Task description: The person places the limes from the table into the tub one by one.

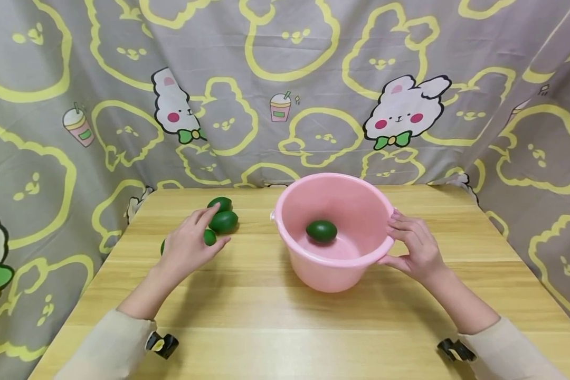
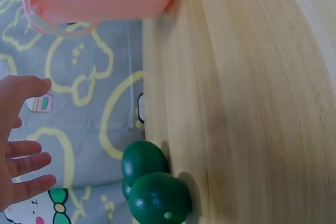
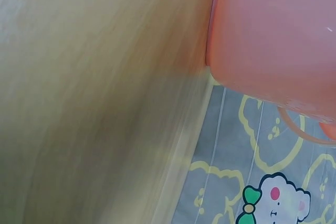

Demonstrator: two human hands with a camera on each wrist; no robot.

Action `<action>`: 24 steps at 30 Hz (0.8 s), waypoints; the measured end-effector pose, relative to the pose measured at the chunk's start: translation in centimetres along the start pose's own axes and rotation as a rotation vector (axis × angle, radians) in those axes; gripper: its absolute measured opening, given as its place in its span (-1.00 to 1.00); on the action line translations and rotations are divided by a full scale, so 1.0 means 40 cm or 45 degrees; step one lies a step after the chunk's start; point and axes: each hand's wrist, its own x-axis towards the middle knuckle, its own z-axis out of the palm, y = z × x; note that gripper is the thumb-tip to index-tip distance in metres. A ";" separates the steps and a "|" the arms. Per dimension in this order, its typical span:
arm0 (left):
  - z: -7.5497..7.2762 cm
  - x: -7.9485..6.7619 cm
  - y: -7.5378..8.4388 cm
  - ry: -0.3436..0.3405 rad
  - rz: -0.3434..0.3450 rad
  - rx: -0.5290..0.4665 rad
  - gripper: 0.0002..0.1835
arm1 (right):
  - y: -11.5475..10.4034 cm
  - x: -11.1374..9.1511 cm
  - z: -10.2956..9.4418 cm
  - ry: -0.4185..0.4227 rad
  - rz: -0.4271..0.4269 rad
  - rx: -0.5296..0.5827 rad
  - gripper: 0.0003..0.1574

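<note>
A pink bucket (image 1: 334, 277) stands on the table, its mouth tilted towards me in the head view. One smooth, dark green oval fruit (image 1: 321, 231) lies inside it. My right hand (image 1: 417, 247) grips the bucket's right rim, thumb low on the outside and fingers along the edge. On the left, my left hand (image 1: 190, 240) hovers over several more green fruits (image 1: 224, 222), partly hiding them. Its fingers and thumb are spread, with nothing held between them. The left wrist view shows the spread left fingers (image 2: 31, 163) apart from the green fruits (image 2: 159, 199).
The wooden table (image 1: 266, 332) reaches back to a grey curtain (image 1: 309, 89) with yellow outlines, which also hangs at both sides. The bucket's handle (image 2: 63, 31) hangs at its far side. A small black device (image 1: 162, 344) is on each wrist.
</note>
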 end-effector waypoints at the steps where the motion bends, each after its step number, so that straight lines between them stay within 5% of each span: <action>1: 0.002 0.000 -0.002 0.000 0.000 0.001 -0.21 | 0.000 0.000 0.000 0.001 -0.001 -0.004 -0.21; 7: 0.012 -0.001 -0.013 -0.021 -0.029 0.009 -0.21 | 0.000 0.000 0.002 0.010 -0.001 -0.013 -0.21; 15: 0.031 -0.009 -0.045 -0.154 -0.175 0.009 -0.22 | -0.001 0.002 0.002 0.022 0.001 -0.003 -0.22; 24: 0.055 -0.020 -0.089 -0.171 -0.224 0.026 -0.22 | 0.003 -0.006 -0.001 0.000 0.011 -0.013 -0.21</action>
